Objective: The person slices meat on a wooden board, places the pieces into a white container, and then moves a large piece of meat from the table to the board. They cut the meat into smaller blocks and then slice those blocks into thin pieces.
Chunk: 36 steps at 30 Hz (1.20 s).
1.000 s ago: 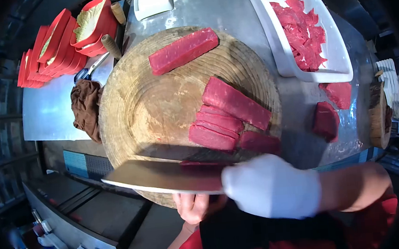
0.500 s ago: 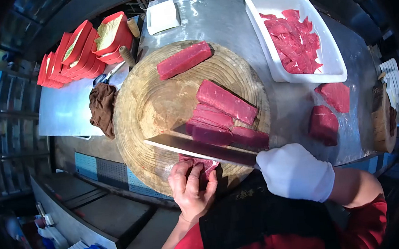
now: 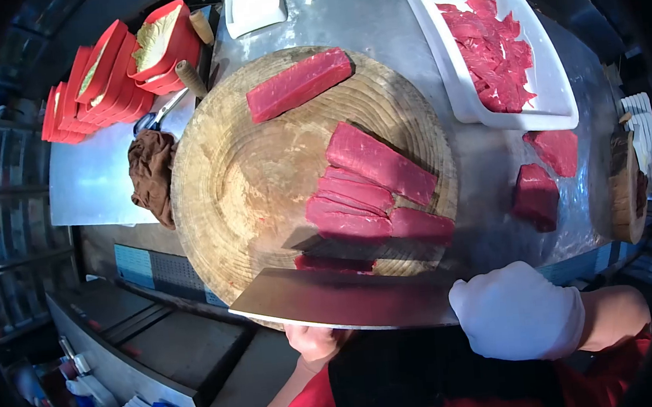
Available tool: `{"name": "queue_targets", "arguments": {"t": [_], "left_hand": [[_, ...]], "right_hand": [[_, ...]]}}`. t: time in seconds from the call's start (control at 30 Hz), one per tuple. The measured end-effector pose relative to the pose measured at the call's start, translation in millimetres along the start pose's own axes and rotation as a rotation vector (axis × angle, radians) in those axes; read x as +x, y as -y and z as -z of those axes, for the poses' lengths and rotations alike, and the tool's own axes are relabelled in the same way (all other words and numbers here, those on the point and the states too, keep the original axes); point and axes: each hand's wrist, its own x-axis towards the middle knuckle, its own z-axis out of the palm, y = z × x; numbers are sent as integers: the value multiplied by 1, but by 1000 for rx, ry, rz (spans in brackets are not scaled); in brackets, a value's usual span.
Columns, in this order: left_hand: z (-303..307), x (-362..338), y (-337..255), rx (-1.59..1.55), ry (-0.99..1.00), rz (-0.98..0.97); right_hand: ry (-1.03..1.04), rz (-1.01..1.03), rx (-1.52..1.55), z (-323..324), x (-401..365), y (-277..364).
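Observation:
My right hand (image 3: 515, 315), in a white glove, is wrapped round the handle of a large wide-bladed knife (image 3: 349, 297). The blade lies across the near edge of the round wooden chopping block (image 3: 222, 143), its broad face turned up. Beneath the blade is my bare left hand (image 3: 314, 344), its fingers hidden. A dark red strip of meat (image 3: 336, 264) shows just beyond the blade. Further in, several meat slices (image 3: 356, 192) lie beside a thick meat piece (image 3: 380, 162) and another chunk (image 3: 423, 226). One long meat block (image 3: 300, 85) rests near the far rim.
A white tub (image 3: 553, 78) of cut meat (image 3: 489, 57) stands at the back right, with two meat chunks (image 3: 536, 198) nearby. To the left are a brown cloth (image 3: 151, 171), scissors (image 3: 157, 119) and stacked red containers (image 3: 106, 79). A white dish (image 3: 255, 8) sits at the back.
The knife has come nearer to my body and tilted, so its broad face now shows and covers my left fingers. My right hand moved down and right with it. The view shifted slightly.

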Motion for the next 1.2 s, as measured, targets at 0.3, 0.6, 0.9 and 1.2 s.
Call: {"name": "queue_targets", "arguments": {"t": [0.3,0.6,0.9,1.2], "left_hand": [[2,49,-33,184,-44,-318],[4,46,-47,210,-59,-298],[9,27,-39,293,-1,-266],[4,16,-21,156,-38,-190]], "right_hand": [[-349,252,411,-11,113,17],[3,-118,220,-4,42,-15],[-318,75,147,-29,-11,-8],[-96,32,-43,-11,-9,-4]]}}
